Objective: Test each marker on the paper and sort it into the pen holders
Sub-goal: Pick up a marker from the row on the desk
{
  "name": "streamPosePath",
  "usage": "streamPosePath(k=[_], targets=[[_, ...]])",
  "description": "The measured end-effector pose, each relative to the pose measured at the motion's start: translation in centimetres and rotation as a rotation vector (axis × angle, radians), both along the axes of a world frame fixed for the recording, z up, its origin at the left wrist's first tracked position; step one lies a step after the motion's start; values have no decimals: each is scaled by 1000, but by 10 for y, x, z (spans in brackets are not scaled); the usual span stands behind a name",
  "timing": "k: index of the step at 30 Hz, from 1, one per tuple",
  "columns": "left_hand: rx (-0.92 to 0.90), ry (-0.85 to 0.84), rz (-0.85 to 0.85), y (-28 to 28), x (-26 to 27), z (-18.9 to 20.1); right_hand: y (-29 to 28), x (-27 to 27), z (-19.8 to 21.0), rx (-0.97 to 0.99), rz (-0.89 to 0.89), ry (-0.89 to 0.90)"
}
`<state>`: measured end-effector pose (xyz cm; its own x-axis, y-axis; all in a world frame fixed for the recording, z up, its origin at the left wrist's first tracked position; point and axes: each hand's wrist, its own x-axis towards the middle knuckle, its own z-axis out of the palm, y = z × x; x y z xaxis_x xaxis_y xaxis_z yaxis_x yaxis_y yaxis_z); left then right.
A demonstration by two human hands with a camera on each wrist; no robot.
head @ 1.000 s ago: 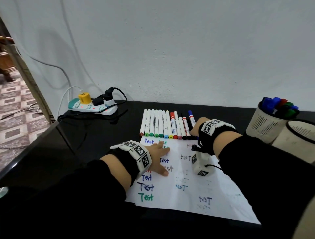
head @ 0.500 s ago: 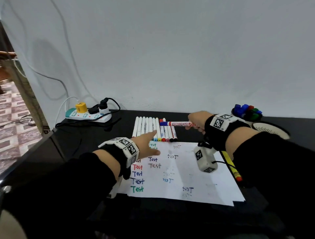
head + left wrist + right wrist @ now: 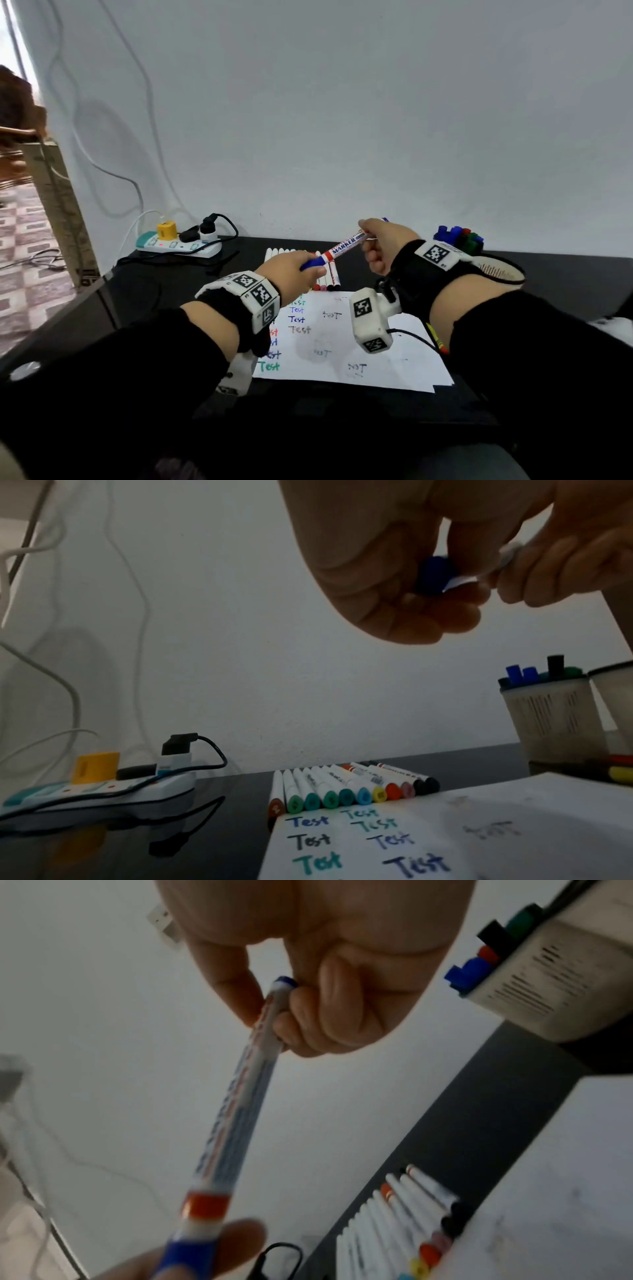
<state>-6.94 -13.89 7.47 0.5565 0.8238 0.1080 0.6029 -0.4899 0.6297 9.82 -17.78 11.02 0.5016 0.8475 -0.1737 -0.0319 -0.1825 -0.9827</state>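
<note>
Head view: white whiteboard marker w/ blue cap [image 3: 337, 249] held in air above the tabletop's far edge, over the row of markers [image 3: 301, 270]. Right hand [image 3: 382, 245] clamps the barrel's tail; left hand [image 3: 291, 274] pinches the cap. Long axis runs hand to hand, so the cap prob. pulls off leftward, along it.

My left hand [image 3: 291, 272] covers most of the marker's blue cap [image 3: 313, 263], so I can't tell if it's seated. Right wrist view is motion-blurred; barrel print unreadable. Second pen holder [image 3: 613, 696] cut off by frame edge, contents unseen. Left column of words on the paper [image 3: 376, 342] half hidden behind my wristband [image 3: 255, 298].
</note>
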Motion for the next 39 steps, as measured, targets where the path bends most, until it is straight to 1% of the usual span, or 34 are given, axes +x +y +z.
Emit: streamPosePath(k=[2,4,5,7,9,10,14,18,21,25,27,28,29,31,33,36,37,39], targets=[[-34,-77,-9,-5,0,0,-5,-15,-7,0,21,-29],[-59,-104,-14,-11,0,-1,-7,-28,-13,-23,43,-113],[-63,-83,-16,-15,-1,-1,-6,-34,-15,-36,44,-152],[-27,26,-17,-19,-5,0,-5,-43,-18,-49,22,-192],[17,116,-15,-21,-11,1,-4,-50,-20,-45,21,-186],[7,123,-13,-21,-13,2,-5,-52,-21,-43,28,-174],[-116,33,-22,-21,-22,-1,-9,-62,-27,10,78,-104],[-232,-32,-66,-21,-28,-9,-10,-65,-39,62,118,-37],[-345,-136,-118,-19,-32,-15,-12,-66,-45,98,143,-5],[-531,-239,-140,-17,-35,-12,-8,-69,-44,80,126,-48],[-591,-249,-97,-19,-34,-10,-5,-71,-43,32,103,-90],[-592,-228,-68,-22,-33,-7,-3,-72,-43,-8,87,-119],[-540,-160,-50,-24,-31,-6,-1,-74,-43,-55,64,-151],[-379,46,-8,-27,-26,-6,2,-77,-41,-144,-8,-207],[-177,161,64,-28,-24,-6,6,-79,-37,-203,-78,-228],[-32,259,49,-21,-20,-12,13,-80,-33,-234,-124,-215],[-16,260,44,-20,-20,-12,15,-79,-33,-238,-120,-206],[-48,235,31,-16,-20,-14,16,-78,-34,-234,-80,-182]])
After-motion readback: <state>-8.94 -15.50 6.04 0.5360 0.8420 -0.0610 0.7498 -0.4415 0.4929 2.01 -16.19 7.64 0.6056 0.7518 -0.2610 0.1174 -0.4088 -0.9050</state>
